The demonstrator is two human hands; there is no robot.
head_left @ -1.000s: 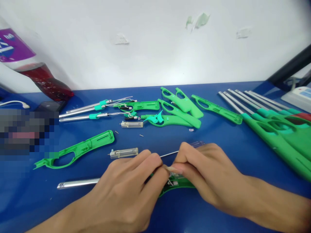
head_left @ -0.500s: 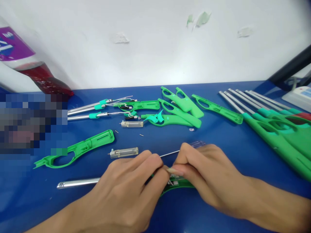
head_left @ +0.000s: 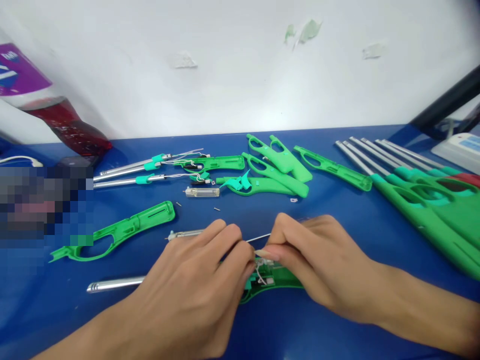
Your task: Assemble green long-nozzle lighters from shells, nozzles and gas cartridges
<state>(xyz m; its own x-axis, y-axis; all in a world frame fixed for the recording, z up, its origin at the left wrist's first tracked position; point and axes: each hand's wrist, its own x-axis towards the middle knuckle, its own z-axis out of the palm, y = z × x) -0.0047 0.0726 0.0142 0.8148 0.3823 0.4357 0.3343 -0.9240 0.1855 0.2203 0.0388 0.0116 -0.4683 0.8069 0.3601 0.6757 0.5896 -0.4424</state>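
My left hand [head_left: 195, 280] is closed in a pinch, its fingertips turned down and close to the right thumb. Thumb and forefinger of my right hand [head_left: 318, 260] are pressed together above the same spot; whatever small part sits between the fingertips is hidden. Beneath both hands lies an opened green lighter half [head_left: 285, 277] with white wire and small parts inside. Its silver tube [head_left: 116, 284] sticks out to the left under my left hand. Behind the fingers shows a thin metal shaft [head_left: 258, 237]. A clear fuel tank [head_left: 187, 234] is partly covered by my left hand.
Empty green shell halves [head_left: 135, 227] lie left and behind, with wired silver tubes [head_left: 129, 181], another clear tank [head_left: 202, 192] and small screws [head_left: 216, 209]. Several assembled green lighters [head_left: 416, 210] are at right. A dark drink bottle [head_left: 71, 125] stands at back left against the white wall.
Both hands have risen slightly, and my left hand now covers more of the near clear tank. More of the green half's wire and inner parts shows between the hands.
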